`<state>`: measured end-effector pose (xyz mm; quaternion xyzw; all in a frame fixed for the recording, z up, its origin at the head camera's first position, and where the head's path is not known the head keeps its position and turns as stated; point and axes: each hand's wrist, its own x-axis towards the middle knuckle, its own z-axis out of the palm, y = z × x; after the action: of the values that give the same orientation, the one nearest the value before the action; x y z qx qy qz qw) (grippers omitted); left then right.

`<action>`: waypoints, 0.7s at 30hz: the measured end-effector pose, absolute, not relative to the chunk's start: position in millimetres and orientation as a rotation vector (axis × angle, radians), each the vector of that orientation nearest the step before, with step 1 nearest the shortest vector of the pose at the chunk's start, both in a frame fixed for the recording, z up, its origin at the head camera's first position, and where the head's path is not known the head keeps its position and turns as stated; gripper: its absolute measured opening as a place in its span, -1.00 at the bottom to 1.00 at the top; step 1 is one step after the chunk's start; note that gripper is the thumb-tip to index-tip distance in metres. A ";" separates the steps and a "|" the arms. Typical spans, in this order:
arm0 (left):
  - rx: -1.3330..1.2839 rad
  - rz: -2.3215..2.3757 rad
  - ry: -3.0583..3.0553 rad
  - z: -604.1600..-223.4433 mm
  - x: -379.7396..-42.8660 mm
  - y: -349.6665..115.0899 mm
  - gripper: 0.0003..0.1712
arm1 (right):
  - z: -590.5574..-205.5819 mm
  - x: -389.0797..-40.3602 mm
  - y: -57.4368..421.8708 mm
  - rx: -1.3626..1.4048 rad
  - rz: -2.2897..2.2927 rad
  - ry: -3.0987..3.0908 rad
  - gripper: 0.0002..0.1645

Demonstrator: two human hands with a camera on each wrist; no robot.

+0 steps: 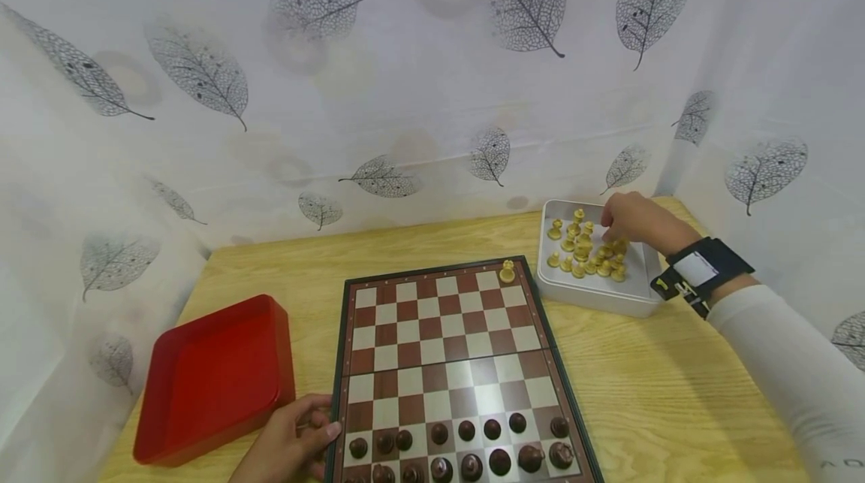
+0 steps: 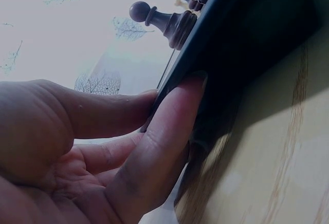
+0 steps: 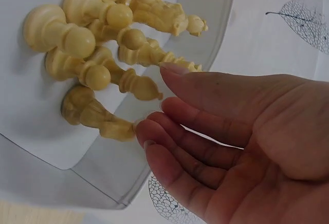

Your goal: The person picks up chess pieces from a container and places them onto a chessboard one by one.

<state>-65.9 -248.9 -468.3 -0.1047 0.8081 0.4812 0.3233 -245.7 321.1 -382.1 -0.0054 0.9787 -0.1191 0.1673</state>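
Observation:
A brown-and-cream chessboard lies on the table with rows of dark chess pieces along its near end. A single pale rook stands in its far right corner. My left hand pinches the board's left edge between thumb and fingers; a dark pawn stands close by in the left wrist view. Over the white box, my right hand reaches among pale chess pieces. Its thumb and fingers are apart, nothing visible between them, and the fingertips are beside a pale knight and bishop.
To the board's left sits a red tray. The white box stands right of the board's far corner. A leaf-patterned curtain hangs behind and beside the wooden table.

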 end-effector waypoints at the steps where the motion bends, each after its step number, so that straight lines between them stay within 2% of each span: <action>1: -0.276 1.266 2.118 -468.5 -65.6 -249.2 -0.14 | -382.8 -245.4 320.2 -0.021 -0.334 2.783 -0.63; 21: -0.269 1.264 2.110 -467.9 -62.3 -247.8 -0.18 | -386.7 -240.6 317.9 -0.105 -0.267 2.784 -0.80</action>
<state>-62.3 -247.8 -467.9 -0.1028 0.8056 0.4828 0.3275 -240.6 317.9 -386.7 -0.0369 0.9802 -0.0939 0.1706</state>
